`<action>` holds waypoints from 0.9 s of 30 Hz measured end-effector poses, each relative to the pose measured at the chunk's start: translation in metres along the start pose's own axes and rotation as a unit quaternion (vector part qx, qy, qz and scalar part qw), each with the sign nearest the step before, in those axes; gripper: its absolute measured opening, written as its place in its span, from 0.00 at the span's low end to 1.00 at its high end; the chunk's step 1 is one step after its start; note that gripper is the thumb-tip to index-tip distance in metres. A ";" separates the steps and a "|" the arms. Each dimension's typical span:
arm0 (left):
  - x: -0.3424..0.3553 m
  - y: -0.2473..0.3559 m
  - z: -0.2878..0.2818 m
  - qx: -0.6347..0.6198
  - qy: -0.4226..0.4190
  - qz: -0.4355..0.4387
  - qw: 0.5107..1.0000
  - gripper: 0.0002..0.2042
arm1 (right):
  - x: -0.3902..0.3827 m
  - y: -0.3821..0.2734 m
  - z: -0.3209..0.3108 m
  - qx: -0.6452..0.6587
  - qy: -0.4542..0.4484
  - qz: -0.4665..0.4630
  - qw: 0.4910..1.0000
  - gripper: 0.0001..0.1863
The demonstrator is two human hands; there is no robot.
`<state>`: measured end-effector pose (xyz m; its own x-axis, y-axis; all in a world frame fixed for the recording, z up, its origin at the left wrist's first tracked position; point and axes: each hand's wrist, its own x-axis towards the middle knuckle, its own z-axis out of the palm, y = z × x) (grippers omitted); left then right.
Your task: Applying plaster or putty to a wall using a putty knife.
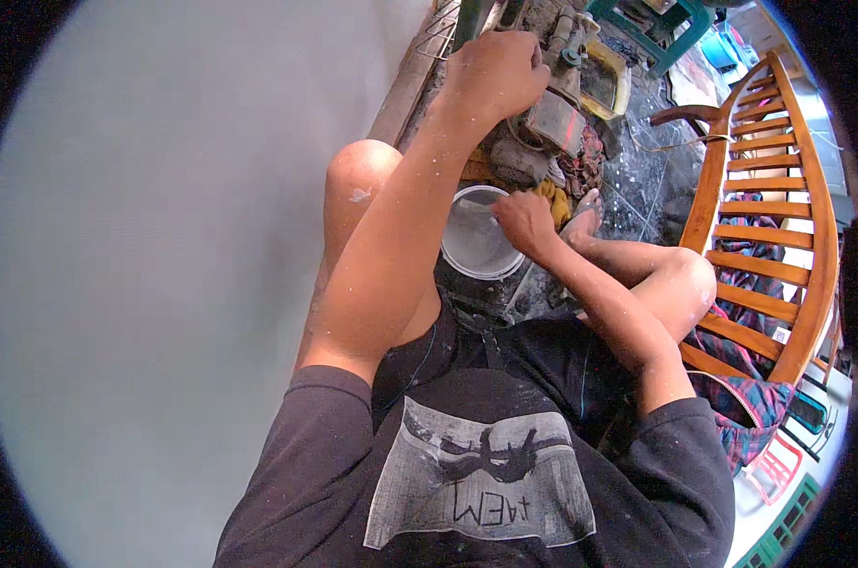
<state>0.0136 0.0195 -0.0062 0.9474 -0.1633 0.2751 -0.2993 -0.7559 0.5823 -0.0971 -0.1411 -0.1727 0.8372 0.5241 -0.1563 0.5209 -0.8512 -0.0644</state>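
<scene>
My left hand is closed at the upper middle, beside a dark green upright piece and some wire loops. Whatever it holds is hidden. Below it, my right hand has its fingers drawn together over the right side of a round white bucket, which sits on the dark floor between my bent legs; I cannot make out what is in those fingers. Behind the bucket lie a grimy bundle, a yellow cloth and a dusty box-like object.
A grey surface fills the left side. At right stands a slatted wooden seat with plaid cloth on it. A green plastic stool and a yellowish container are at the back, among clutter near my bare foot.
</scene>
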 end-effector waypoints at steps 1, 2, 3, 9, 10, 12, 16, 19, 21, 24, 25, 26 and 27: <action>0.003 0.002 0.001 -0.001 -0.003 -0.001 1.000 0.15 | 0.000 0.000 0.002 -0.002 0.000 0.002 1.000 0.10; 0.007 0.004 -0.001 -0.002 -0.002 0.002 1.000 0.15 | 0.002 0.001 0.003 -0.024 -0.005 -0.020 0.999 0.10; 0.006 0.003 -0.003 -0.010 -0.004 0.001 1.000 0.16 | 0.003 -0.003 0.005 -0.043 -0.008 -0.045 0.998 0.10; 0.000 0.015 -0.001 -0.096 0.007 -0.014 0.995 0.13 | -0.019 0.009 0.043 -0.043 -0.007 -0.032 0.999 0.07; 0.001 0.023 0.002 -0.110 -0.009 -0.023 0.994 0.11 | -0.029 0.018 0.068 -0.080 0.029 -0.085 0.993 0.09; -0.009 0.018 -0.005 -0.086 -0.017 -0.042 0.995 0.12 | -0.022 0.001 0.058 0.014 0.000 -0.076 0.997 0.09; -0.013 0.012 -0.006 -0.077 0.013 -0.043 0.996 0.11 | -0.011 -0.008 0.016 -0.032 -0.047 -0.043 0.997 0.08; -0.013 0.022 -0.018 -0.076 0.004 -0.020 0.997 0.11 | -0.009 -0.011 0.009 -0.048 -0.029 -0.032 0.998 0.09; -0.012 0.023 -0.018 -0.072 -0.003 -0.022 0.997 0.10 | -0.017 -0.011 0.015 -0.017 -0.065 -0.081 0.994 0.10; -0.011 0.018 -0.022 -0.073 -0.010 -0.019 0.997 0.10 | -0.021 -0.013 0.010 -0.019 -0.093 -0.098 0.991 0.14; -0.011 0.017 -0.022 -0.077 -0.023 -0.019 0.997 0.11 | -0.019 -0.013 0.005 -0.007 -0.119 -0.093 0.988 0.15; -0.009 0.016 -0.022 -0.084 -0.042 -0.031 0.995 0.10 | -0.013 -0.011 0.004 -0.010 -0.113 -0.098 0.989 0.15; -0.008 0.018 -0.020 -0.082 -0.036 -0.026 0.996 0.10 | -0.011 -0.005 0.000 -0.014 -0.109 -0.061 0.992 0.16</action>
<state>-0.0015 0.0202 0.0172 0.9662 -0.1753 0.1892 -0.2579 -0.6512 0.7138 -0.1092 -0.1422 -0.1705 0.7130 0.6028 -0.3580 0.6236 -0.7787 -0.0693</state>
